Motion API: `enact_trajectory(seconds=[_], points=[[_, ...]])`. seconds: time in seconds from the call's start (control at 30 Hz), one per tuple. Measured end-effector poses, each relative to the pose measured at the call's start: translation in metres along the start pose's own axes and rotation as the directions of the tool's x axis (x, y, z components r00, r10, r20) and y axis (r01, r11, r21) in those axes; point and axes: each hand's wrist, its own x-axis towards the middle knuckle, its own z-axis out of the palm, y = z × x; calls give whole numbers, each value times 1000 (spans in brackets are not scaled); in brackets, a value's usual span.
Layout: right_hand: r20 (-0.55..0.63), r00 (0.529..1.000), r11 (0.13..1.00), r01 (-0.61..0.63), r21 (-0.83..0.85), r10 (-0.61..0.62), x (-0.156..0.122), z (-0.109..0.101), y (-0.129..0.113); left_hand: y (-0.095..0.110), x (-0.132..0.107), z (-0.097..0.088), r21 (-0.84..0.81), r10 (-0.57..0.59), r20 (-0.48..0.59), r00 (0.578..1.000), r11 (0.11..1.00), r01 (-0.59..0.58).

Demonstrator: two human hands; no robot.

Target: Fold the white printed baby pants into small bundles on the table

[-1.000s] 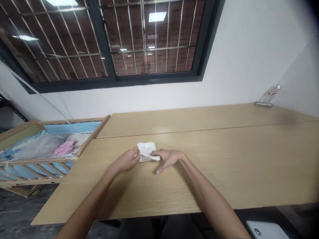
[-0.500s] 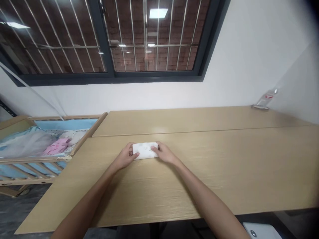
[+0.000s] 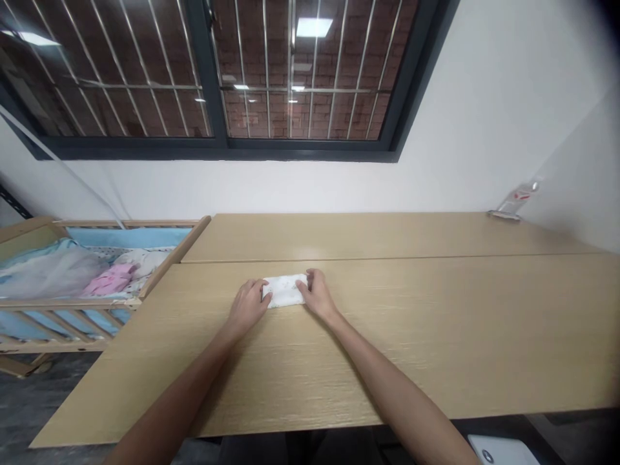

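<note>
A small white folded cloth (image 3: 285,290) with a faint print lies flat on the light wooden table (image 3: 436,336). My left hand (image 3: 247,305) rests at its left end, fingers curled onto the edge. At the right end my right hand (image 3: 313,294) does the same, fingertips bent over the cloth. Both hands press or pinch the cloth against the table from either side.
To the left stands a wooden cot (image 3: 72,284) with blue lining and pink and white clothes (image 3: 111,281) inside. A clear stand (image 3: 513,201) sits at the table's far right corner. A white device (image 3: 504,450) shows below the table's near edge. A barred window fills the wall above.
The cloth went from loosely bunched between my fingers to a neat flat rectangle on the table. Both hands closed in on its two ends and the view shifted slightly.
</note>
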Motion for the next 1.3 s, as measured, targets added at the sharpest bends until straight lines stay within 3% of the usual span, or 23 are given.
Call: enact_trajectory(seconds=[0.1, 0.2, 0.33, 0.47, 0.63, 0.87, 1.0, 1.13, 1.3], points=[[-7, 977, 966, 209, -152, -212, -5, -10, -17, 8, -2, 0, 59, 45, -51, 998, 997, -42], [147, 906, 867, 423, -262, -398, -11, -13, -33, 22, -5, 4, 106, 188, -79, 979, 978, -179], [395, 807, 765, 566, -306, -439, -17, -4, -37, 36, -9, 17, 186, 368, 45, 929, 910, -369], [460, 808, 759, 547, -352, -369, -18, 3, -30, 29, -14, 32, 235, 312, 154, 938, 910, -341], [471, 818, 781, 518, -350, -331, -17, -1, -27, 15, -18, 36, 271, 255, 124, 959, 921, -280], [445, 857, 867, 410, -281, -261, -16, -12, -18, 2, -23, 29, 301, 177, 106, 979, 932, -201], [448, 864, 890, 373, -262, -230, -16, -17, -15, 3, -23, 26, 308, 195, 97, 976, 927, -216], [425, 855, 870, 427, -248, -298, -16, -23, -20, 11, -19, 14, 315, 262, 69, 963, 910, -270], [454, 834, 888, 426, -171, -313, -11, -32, -21, 15, -17, 2, 267, 275, 181, 944, 910, -317]])
